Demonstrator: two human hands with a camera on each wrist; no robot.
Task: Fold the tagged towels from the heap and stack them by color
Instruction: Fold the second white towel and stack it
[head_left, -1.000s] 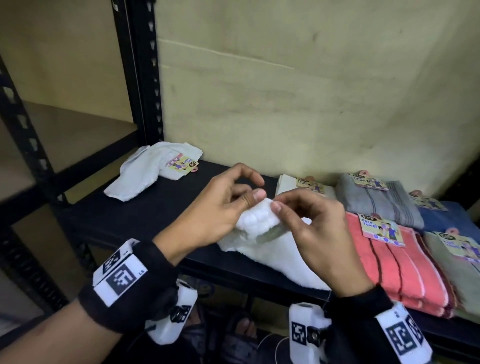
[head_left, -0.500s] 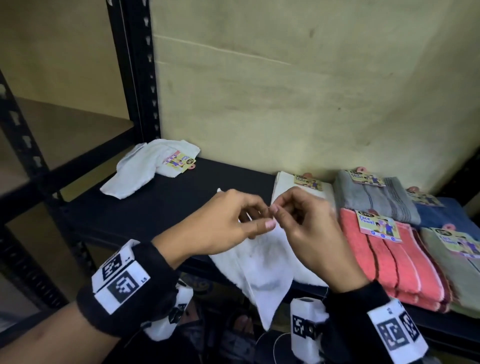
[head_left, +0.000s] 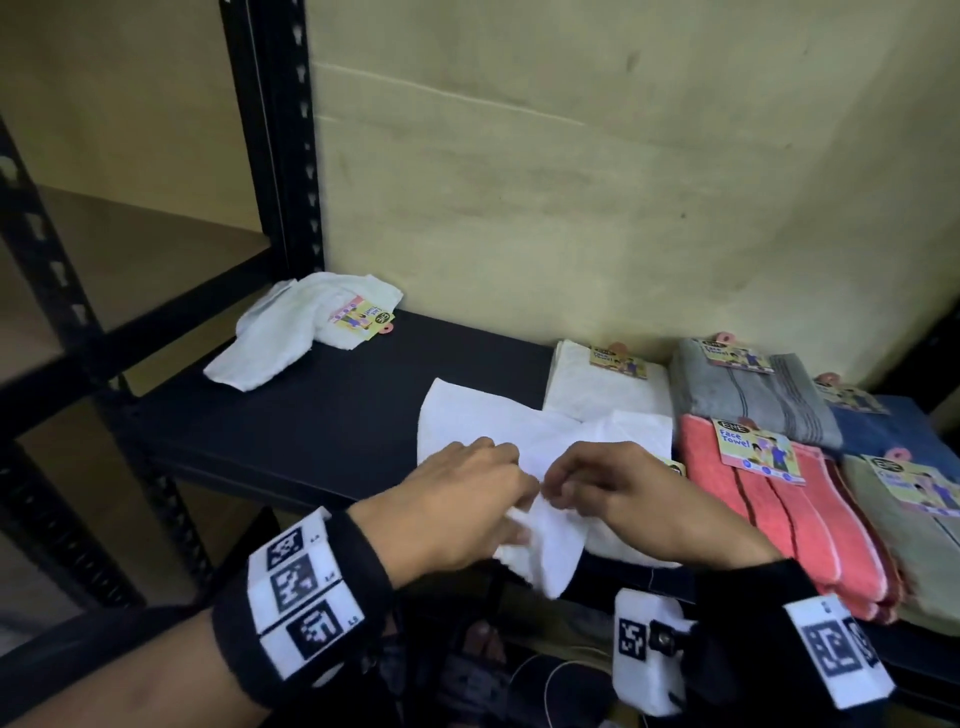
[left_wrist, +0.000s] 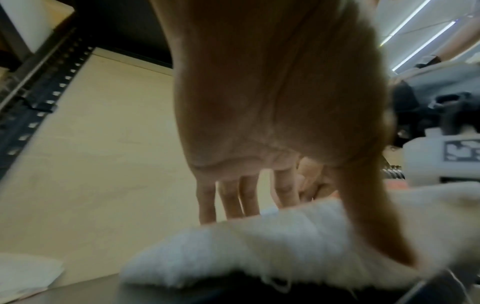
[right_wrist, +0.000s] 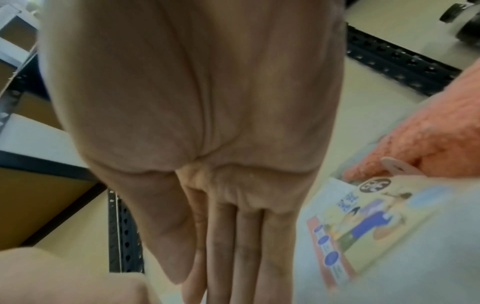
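Observation:
A white towel (head_left: 483, 415) lies spread on the black shelf (head_left: 311, 426), and one corner hangs over the front edge. My left hand (head_left: 517, 517) and right hand (head_left: 558, 486) meet at its near edge, and each pinches the cloth. In the left wrist view the fingers (left_wrist: 231, 201) reach down behind the white towel (left_wrist: 259, 246) and the thumb lies in front of it. The right wrist view shows the fingers (right_wrist: 246, 257) straight and close together, tips out of frame, beside a paper tag (right_wrist: 363, 226).
A crumpled white towel with a tag (head_left: 296, 332) lies at the back left. To the right are folded stacks: white (head_left: 597, 395), grey (head_left: 753, 400), coral (head_left: 789, 519), blue (head_left: 893, 431) and olive (head_left: 924, 545). A black upright (head_left: 275, 156) stands at the left.
The white towel was bunched in the air between both hands, then hung from them. It now lies on the shelf, and both hands have dropped to its near edge.

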